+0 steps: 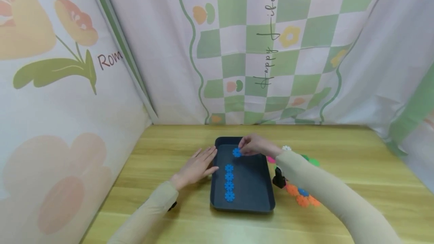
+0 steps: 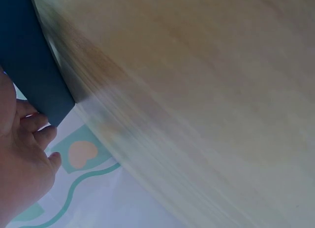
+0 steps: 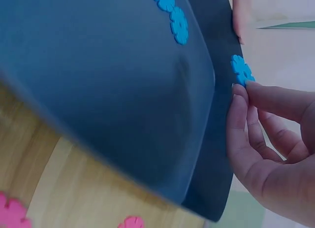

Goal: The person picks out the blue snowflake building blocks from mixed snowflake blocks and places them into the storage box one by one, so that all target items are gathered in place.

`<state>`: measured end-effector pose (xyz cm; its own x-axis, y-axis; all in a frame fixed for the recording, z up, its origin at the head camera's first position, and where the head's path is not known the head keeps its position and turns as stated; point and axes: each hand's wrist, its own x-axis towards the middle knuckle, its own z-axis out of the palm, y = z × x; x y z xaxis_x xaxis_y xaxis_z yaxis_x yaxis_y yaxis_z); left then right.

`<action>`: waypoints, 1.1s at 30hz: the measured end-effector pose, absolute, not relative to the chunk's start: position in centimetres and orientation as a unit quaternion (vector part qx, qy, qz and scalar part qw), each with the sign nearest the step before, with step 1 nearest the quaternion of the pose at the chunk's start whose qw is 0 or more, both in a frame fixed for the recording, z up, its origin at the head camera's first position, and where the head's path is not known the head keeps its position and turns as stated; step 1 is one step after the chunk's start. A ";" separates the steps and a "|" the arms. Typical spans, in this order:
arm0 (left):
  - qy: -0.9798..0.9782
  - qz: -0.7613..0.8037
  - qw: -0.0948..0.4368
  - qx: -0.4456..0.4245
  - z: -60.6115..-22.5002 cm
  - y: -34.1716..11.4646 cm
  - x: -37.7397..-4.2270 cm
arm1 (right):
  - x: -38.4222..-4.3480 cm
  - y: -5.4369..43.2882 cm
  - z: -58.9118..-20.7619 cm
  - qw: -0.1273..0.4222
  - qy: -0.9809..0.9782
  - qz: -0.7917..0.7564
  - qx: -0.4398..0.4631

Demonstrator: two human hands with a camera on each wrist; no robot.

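Note:
A dark rectangular tray (image 1: 252, 183) lies on the wooden table. Inside it, along the left side, several blue snowflake-shaped plastic discs (image 1: 229, 186) form a straight column. My right hand (image 1: 256, 145) pinches another blue snowflake disc (image 3: 242, 70) between thumb and index finger, above the far part of the tray. In the right wrist view, this right hand (image 3: 275, 134) holds the disc by its edge. My left hand (image 1: 196, 167) rests at the tray's left edge with fingers extended, and in the left wrist view the left hand (image 2: 24, 154) lies against the tray wall (image 2: 32, 55).
Right of the tray, partly behind my right forearm, lie loose snowflake discs: orange ones (image 1: 303, 200), a blue one (image 1: 303, 192), green ones (image 1: 314, 162) and a white one (image 1: 286, 148). Pink discs (image 3: 12, 211) show in the right wrist view. Patterned curtains (image 1: 230, 48) hang behind the table (image 1: 162, 142).

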<state>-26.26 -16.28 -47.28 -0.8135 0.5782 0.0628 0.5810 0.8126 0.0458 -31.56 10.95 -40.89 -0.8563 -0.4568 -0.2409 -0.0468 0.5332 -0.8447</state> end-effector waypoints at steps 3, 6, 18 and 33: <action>-0.953 -0.030 0.020 -0.302 -47.4 -16.3 -26.3 | -31.7 10.1 -41.2 0.215 0.853 -0.451 -0.152; -0.953 -0.027 0.018 -0.301 -47.5 -16.3 -26.3 | -31.8 9.4 -41.8 0.205 0.863 -0.437 -0.149; -0.951 -0.031 0.025 -0.306 -47.4 -16.2 -26.4 | -31.8 7.6 -43.3 0.206 0.888 -0.399 -0.102; -0.954 -0.034 0.020 -0.298 -47.8 -16.5 -26.7 | -32.3 7.1 -43.8 0.203 0.891 -0.396 -0.091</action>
<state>-26.67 -16.47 -47.77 -0.8214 0.5674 0.0582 0.5701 0.8198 0.0530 -32.30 7.09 -43.84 -0.9007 -0.3232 -0.2902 -0.0007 0.6691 -0.7432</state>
